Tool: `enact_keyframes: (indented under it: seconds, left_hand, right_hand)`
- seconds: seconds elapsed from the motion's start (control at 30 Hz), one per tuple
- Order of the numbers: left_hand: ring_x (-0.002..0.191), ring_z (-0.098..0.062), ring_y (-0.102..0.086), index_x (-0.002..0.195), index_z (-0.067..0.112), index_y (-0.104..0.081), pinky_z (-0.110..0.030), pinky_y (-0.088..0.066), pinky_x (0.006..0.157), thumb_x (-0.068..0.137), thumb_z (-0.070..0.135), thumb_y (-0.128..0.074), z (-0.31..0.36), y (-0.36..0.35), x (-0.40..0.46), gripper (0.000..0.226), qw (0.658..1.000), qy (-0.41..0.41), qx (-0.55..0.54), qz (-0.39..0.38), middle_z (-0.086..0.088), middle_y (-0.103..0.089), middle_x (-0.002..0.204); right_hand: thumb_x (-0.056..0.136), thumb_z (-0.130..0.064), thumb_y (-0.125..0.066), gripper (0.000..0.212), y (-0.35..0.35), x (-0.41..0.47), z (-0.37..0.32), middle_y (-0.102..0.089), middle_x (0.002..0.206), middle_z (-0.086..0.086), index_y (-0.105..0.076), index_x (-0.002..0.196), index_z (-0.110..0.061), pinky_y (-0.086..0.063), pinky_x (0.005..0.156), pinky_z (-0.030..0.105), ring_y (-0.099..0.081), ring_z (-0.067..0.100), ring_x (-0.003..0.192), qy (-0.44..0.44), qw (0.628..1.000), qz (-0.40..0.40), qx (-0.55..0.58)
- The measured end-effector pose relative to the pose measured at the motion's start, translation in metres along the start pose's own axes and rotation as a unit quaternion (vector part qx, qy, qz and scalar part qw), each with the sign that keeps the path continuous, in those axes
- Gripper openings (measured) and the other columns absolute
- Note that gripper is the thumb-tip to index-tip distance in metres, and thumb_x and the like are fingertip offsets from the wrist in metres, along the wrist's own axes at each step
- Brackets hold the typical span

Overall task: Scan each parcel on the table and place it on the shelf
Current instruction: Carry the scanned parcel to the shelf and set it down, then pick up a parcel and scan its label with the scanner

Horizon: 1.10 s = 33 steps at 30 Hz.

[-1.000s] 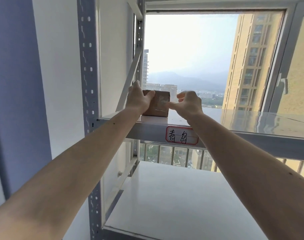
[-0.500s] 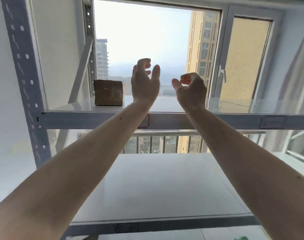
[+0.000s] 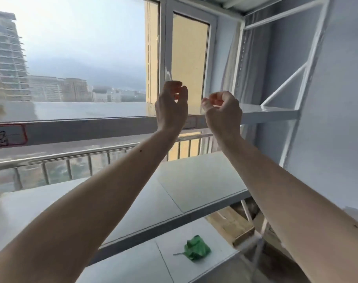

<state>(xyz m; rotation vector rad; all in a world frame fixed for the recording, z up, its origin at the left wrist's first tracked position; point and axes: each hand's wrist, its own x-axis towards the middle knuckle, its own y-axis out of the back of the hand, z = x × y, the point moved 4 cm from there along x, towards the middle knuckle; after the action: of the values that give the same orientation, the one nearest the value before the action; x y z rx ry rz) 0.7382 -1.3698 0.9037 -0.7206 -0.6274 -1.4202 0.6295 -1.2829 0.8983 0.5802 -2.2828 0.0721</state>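
We see shelf [image 3: 92, 127] spanning window, upper board just behind and below our raised hands. Lower board beneath forearms. Red-bordered label [image 3: 7, 135] far out past left hand [image 3: 171, 107]. Green crumpled scrap [image 3: 196, 250] well below right hand [image 3: 223, 109]. Both hands bare, fingers loosely curled, holding nothing. No parcel in view; we cannot tell where it lies. We judge: next parcel to fetch, scan, shelve; remaining count unknown.

The red-bordered label [image 3: 7, 135] runs off the left edge — its handwriting blurred, unreadable.
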Motion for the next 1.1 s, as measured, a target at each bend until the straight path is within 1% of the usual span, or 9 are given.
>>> enact_keyframes:
  seconds: [0.13,0.2,0.47,0.63,0.77,0.87,0.93,1.0,1.1]
  left_hand:
    - [0.080,-0.006,-0.061,0.107,0.011,-0.067,-0.021,-0.048,0.074,0.095,0.019,-0.059,0.014,-0.084,-0.053,0.016,0.996,0.053,-0.066,-0.040,0.007,-0.067,0.093]
    - [0.080,-0.004,-0.060,0.105,0.013,-0.067,-0.020,-0.048,0.073,0.095,0.020,-0.058,0.020,-0.126,-0.079,0.015,0.990,0.083,-0.095,-0.069,0.009,-0.066,0.091]
    - [0.078,-0.005,-0.060,0.102,0.015,-0.065,-0.020,-0.046,0.074,0.096,0.022,-0.058,0.057,-0.291,-0.189,0.012,0.956,0.147,-0.166,-0.194,0.007,-0.066,0.091]
    - [0.079,0.005,-0.057,0.109,0.014,-0.065,-0.001,-0.041,0.064,0.096,0.019,-0.058,0.089,-0.383,-0.261,0.015,0.917,0.182,-0.224,-0.275,0.007,-0.066,0.097]
    - [0.080,0.003,-0.058,0.108,0.014,-0.063,-0.004,-0.041,0.063,0.096,0.018,-0.057,0.114,-0.452,-0.313,0.014,0.879,0.201,-0.268,-0.340,0.006,-0.066,0.097]
    - [0.082,0.004,-0.058,0.109,0.016,-0.063,-0.008,-0.043,0.066,0.096,0.018,-0.056,0.132,-0.499,-0.352,0.015,0.849,0.217,-0.286,-0.389,0.007,-0.065,0.099]
    - [0.082,0.006,-0.058,0.110,0.014,-0.063,-0.004,-0.043,0.065,0.096,0.017,-0.055,0.147,-0.526,-0.379,0.017,0.831,0.217,-0.292,-0.421,0.008,-0.065,0.099]
    - [0.082,0.009,-0.056,0.112,0.012,-0.063,-0.001,-0.042,0.064,0.096,0.016,-0.055,0.164,-0.547,-0.408,0.018,0.812,0.218,-0.301,-0.450,0.009,-0.064,0.099]
    - [0.087,0.006,-0.059,0.113,0.014,-0.062,-0.006,-0.045,0.069,0.097,0.017,-0.054,0.189,-0.575,-0.452,0.018,0.782,0.220,-0.311,-0.494,0.013,-0.062,0.099]
  right_hand:
    - [0.091,-0.026,-0.066,0.020,0.077,0.011,0.051,-0.064,0.091,-0.008,-0.066,0.106,-0.012,-0.042,0.076,0.017,-0.059,0.009,0.086,-0.024,0.998,0.025,-0.042]
    - [0.092,-0.026,-0.066,0.020,0.116,0.014,0.076,-0.064,0.091,-0.007,-0.066,0.105,-0.011,-0.047,0.079,0.021,-0.060,0.009,0.085,-0.031,0.997,0.037,-0.063]
    - [0.092,-0.027,-0.065,0.017,0.270,0.017,0.172,-0.070,0.096,-0.002,-0.067,0.100,-0.012,-0.049,0.080,0.025,-0.064,0.014,0.090,-0.096,0.976,0.115,-0.160]
    - [0.093,-0.027,-0.063,0.015,0.361,0.011,0.225,-0.066,0.093,-0.009,-0.067,0.101,-0.015,-0.043,0.075,0.019,-0.061,0.007,0.087,-0.140,0.955,0.163,-0.207]
    - [0.094,-0.028,-0.062,0.016,0.429,0.007,0.262,-0.066,0.096,-0.010,-0.066,0.104,-0.017,-0.046,0.078,0.021,-0.059,0.005,0.084,-0.170,0.935,0.203,-0.237]
    - [0.094,-0.028,-0.062,0.016,0.476,0.001,0.286,-0.067,0.097,-0.010,-0.066,0.104,-0.017,-0.042,0.073,0.018,-0.058,0.002,0.081,-0.184,0.918,0.233,-0.263]
    - [0.094,-0.027,-0.062,0.016,0.507,-0.004,0.300,-0.066,0.098,-0.010,-0.066,0.105,-0.017,-0.042,0.071,0.016,-0.057,-0.003,0.079,-0.194,0.906,0.256,-0.275]
    - [0.095,-0.028,-0.061,0.015,0.537,-0.014,0.311,-0.066,0.099,-0.010,-0.065,0.106,-0.018,-0.045,0.073,0.017,-0.059,-0.002,0.082,-0.208,0.894,0.275,-0.288]
    - [0.095,-0.028,-0.060,0.015,0.582,-0.027,0.325,-0.066,0.097,-0.013,-0.065,0.107,-0.019,-0.047,0.075,0.017,-0.060,0.002,0.088,-0.223,0.875,0.299,-0.309]
